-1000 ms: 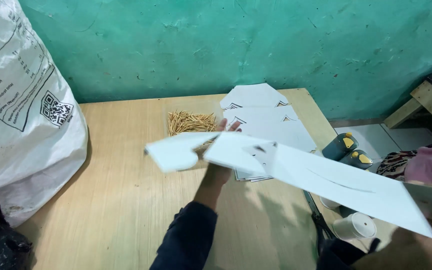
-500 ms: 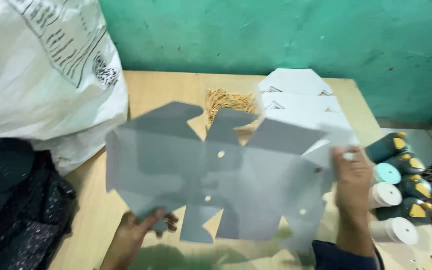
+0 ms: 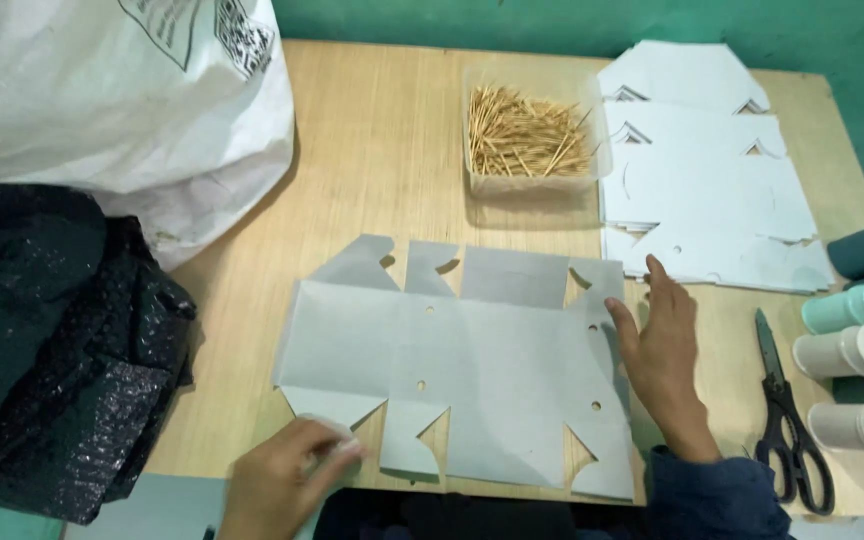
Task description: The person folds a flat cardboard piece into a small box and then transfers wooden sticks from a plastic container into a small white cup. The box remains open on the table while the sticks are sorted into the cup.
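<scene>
Grey die-cut card blank (image 3: 472, 375) lies flat, long axis left-right; right hand (image 3: 660, 350) spread on its right edge, left hand (image 3: 287, 478) fingers pinching its lower-left flap.

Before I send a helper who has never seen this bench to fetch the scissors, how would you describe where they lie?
Start at the wooden table and go to its right edge, where the spools of thread lie. The scissors lie flat just left of them, right of the right hand, black-handled with the blades pointing away: the only metal tool there.

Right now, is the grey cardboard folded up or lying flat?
Flat: the grey cardboard lies spread on the table, flaps out, both hands pressing it.
</scene>
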